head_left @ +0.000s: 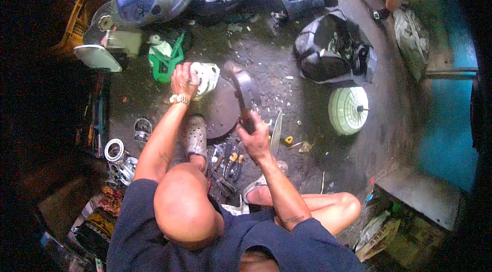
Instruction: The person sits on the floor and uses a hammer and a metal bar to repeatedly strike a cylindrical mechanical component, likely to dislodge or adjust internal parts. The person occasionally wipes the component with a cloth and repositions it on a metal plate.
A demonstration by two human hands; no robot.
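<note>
Head view: left arm reaches up and forward, elbow fairly straight, watch (179, 99) on the wrist. Left hand (185, 80) grips the left side of the white part (207, 80); some fingers hidden. White part sits at the upper-left edge of the dark round disc (221, 116) on the floor (315, 169). Right forearm angles up and inward; right hand (254, 138) clenched round the handle of a dark-headed tool (247, 89), head by the disc's right edge, type unclear. Pliers (232, 161) lie between the feet.
</note>
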